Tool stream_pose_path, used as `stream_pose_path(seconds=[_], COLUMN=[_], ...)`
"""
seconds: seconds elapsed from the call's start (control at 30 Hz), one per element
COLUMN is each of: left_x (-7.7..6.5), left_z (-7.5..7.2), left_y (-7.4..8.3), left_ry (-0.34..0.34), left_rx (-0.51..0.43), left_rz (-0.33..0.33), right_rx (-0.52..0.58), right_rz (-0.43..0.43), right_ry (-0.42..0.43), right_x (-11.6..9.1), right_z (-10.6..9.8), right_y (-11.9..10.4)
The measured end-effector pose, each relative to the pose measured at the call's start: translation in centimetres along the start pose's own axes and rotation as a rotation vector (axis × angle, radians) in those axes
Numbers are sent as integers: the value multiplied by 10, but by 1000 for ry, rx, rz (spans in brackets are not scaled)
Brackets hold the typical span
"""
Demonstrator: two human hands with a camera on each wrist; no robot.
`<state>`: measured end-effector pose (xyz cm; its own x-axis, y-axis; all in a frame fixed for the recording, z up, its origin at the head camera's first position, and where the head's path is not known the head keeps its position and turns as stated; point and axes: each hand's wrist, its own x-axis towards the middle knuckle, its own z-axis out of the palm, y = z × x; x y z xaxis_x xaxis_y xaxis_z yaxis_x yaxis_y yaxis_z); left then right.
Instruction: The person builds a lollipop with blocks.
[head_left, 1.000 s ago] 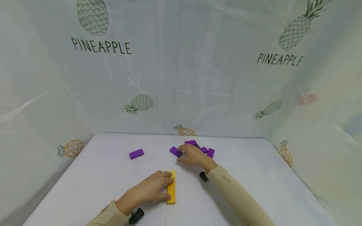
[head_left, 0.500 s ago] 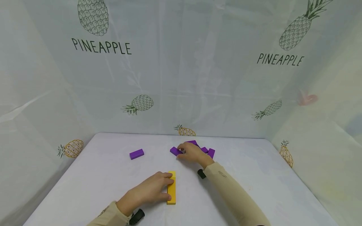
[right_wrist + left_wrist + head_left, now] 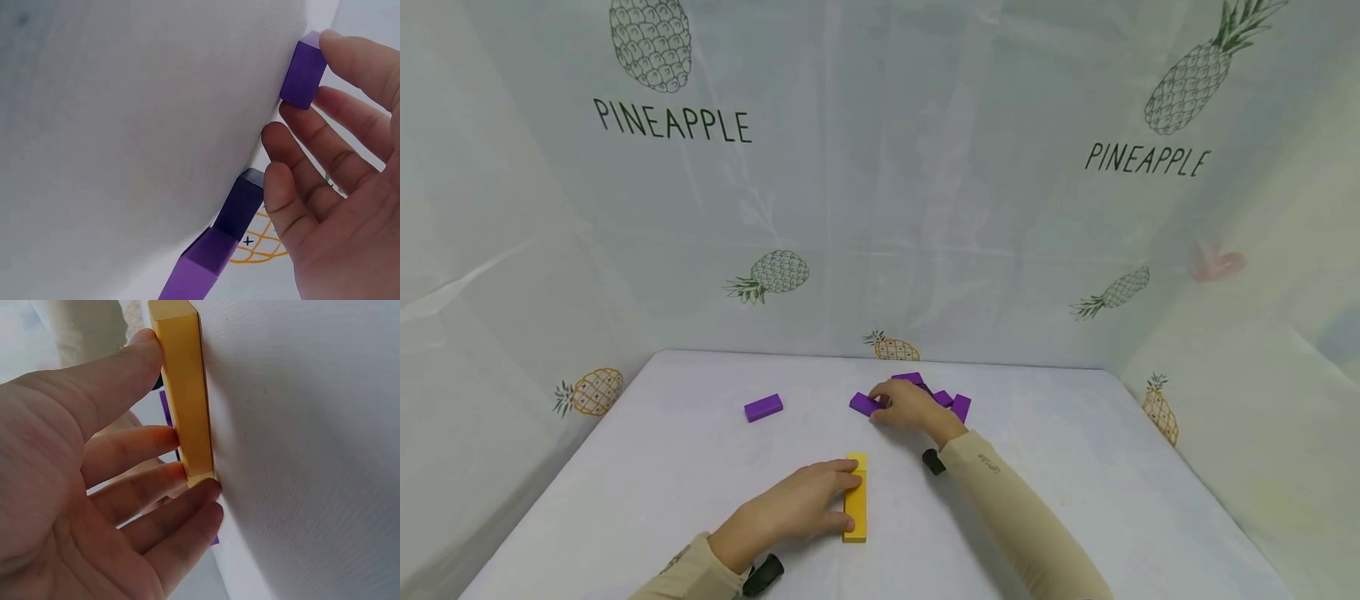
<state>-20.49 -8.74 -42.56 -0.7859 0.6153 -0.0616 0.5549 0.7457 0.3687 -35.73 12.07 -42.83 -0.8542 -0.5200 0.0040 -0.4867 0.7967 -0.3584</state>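
Observation:
My left hand [image 3: 805, 502] rests on a row of yellow blocks [image 3: 855, 498] lying lengthwise at the middle of the table. The thumb touches the near end and the fingers reach the far end; the left wrist view shows a long yellow piece [image 3: 184, 394] with a short one beyond it. Farther back, my right hand [image 3: 912, 407] pinches a purple block [image 3: 862, 404] between thumb and fingers. That purple block [image 3: 304, 72] stands by the table surface in the right wrist view. Its right end is hidden by the hand in the head view.
One purple block [image 3: 763, 407] lies alone at the back left. Several more purple blocks, one of them at the right [image 3: 960, 407], lie behind the right hand. A pineapple-print sheet [image 3: 940, 208] encloses the white table [image 3: 1075, 475] at back and sides.
My right hand has closed its thumb and fingers around the purple block's right end, its wrist shifting slightly left. The left hand stays on the yellow blocks.

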Motion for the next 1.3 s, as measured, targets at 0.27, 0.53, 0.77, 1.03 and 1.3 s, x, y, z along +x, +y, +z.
stream_pose_path(seconds=[0.27, 0.53, 0.77, 1.03, 1.3], left_x=[-1, -1, 0, 1, 0], left_z=[0, 1, 1, 2, 2], left_y=[0, 1, 0, -1, -2], left_ry=[-5, -14, -15, -23, -4], left_rx=[-18, -20, -12, -19, -10], left_rz=[-7, -14, -11, -21, 11], right_rx=[86, 83, 112, 147, 139], right_rz=[-21, -84, -106, -137, -178], right_ry=[-81, -123, -161, -184, -176], right_x=[-6, -16, -25, -33, -37], right_z=[2, 3, 4, 4, 5], right_y=[-5, -14, -18, -24, -25])
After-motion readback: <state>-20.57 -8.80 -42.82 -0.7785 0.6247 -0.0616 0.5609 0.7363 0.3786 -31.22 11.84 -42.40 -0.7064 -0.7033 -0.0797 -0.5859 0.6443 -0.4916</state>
